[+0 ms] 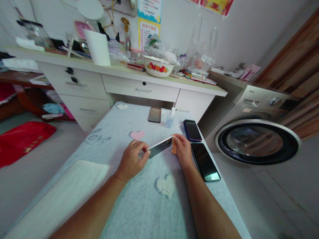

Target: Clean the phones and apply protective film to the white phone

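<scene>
Two bare hands hold a phone (160, 148) tilted over a covered table (142, 202) — an orange cloth (173, 148) at its right end. Any wiping would seem to need a steady grip. Left hand (133, 158): thumb and fingers clamped on the left end. Right hand (183, 151): fingertips pinched at the cloth, forearm reaching forward.

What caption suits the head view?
Left hand and right hand hold a phone edge-up, an orange cloth in the right.
</scene>
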{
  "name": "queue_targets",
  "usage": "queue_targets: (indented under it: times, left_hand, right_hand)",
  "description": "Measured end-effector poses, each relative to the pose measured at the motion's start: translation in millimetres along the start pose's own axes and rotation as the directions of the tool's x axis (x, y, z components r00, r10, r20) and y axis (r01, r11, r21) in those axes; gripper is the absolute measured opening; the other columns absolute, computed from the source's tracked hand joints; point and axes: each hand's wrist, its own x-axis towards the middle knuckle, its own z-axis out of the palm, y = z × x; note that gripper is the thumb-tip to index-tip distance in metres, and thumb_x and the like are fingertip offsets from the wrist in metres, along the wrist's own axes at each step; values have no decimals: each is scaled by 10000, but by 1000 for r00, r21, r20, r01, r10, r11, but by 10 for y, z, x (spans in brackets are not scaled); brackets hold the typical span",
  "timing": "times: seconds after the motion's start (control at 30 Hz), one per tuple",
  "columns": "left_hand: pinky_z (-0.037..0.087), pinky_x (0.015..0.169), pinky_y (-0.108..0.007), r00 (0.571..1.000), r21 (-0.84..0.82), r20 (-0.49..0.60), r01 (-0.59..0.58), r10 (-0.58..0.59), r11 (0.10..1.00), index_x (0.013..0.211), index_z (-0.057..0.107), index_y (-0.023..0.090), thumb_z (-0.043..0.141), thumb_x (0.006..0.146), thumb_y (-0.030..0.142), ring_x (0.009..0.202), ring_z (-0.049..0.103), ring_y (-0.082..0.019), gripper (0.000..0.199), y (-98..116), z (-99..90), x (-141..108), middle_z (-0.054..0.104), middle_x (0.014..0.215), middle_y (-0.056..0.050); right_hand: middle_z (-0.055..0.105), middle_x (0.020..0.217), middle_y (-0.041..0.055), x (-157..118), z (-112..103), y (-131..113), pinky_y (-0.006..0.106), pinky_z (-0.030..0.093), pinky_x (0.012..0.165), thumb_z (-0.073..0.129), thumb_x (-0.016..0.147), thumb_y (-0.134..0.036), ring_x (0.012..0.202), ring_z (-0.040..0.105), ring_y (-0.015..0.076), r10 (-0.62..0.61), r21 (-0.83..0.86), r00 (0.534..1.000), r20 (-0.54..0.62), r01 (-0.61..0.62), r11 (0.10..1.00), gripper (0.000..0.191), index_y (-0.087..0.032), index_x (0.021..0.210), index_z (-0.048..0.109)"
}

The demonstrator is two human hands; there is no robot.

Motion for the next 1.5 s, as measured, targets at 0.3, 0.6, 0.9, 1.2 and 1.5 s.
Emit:
queue_targets:
  times: [0.3,0.6,0.9,1.2,1.5]
  left_hand:
    - [411,713,-322,1000,1,6,1,-1,1000,729,530,206,528,809,199,778,519,-193,80,14,0,12,571,724,-12]
    - [412,724,-325,1000,13,9,2,-2,1000,746,535,202,522,816,204,781,519,-192,71,-1,12,-2,571,730,-14]
    - [413,715,-328,1000,26,7,-4,4,1000,742,535,200,528,817,214,779,520,-194,77,-6,11,9,573,723,-14]
    - [417,698,-318,1000,22,-1,-18,18,1000,726,528,209,530,801,196,762,523,-190,76,39,-10,8,573,706,-10]
    - [425,713,-320,1000,11,5,-11,11,1000,745,530,211,543,789,178,778,527,-190,57,29,11,9,579,727,-10]
  right_hand:
    - [664,860,65,14,-81,28,310,436,789,523,824,-307,833,590,197,-136,-360,990,47,143,922,245,-173,893,716]
    - [628,779,43,-45,-85,-72,264,308,676,496,840,-217,767,509,173,-48,-722,984,170,158,674,233,-199,784,721]
    - [646,834,69,-59,-67,-82,283,305,663,496,834,-207,798,517,198,-19,-770,991,132,115,628,234,-212,799,728]
    - [674,870,63,-6,-77,72,281,448,665,498,828,-341,768,591,189,-41,-297,999,14,43,954,277,-164,918,692]
    - [624,875,48,-51,-62,-159,325,385,825,478,902,-277,860,533,187,-326,-479,945,37,303,824,229,-205,932,694]
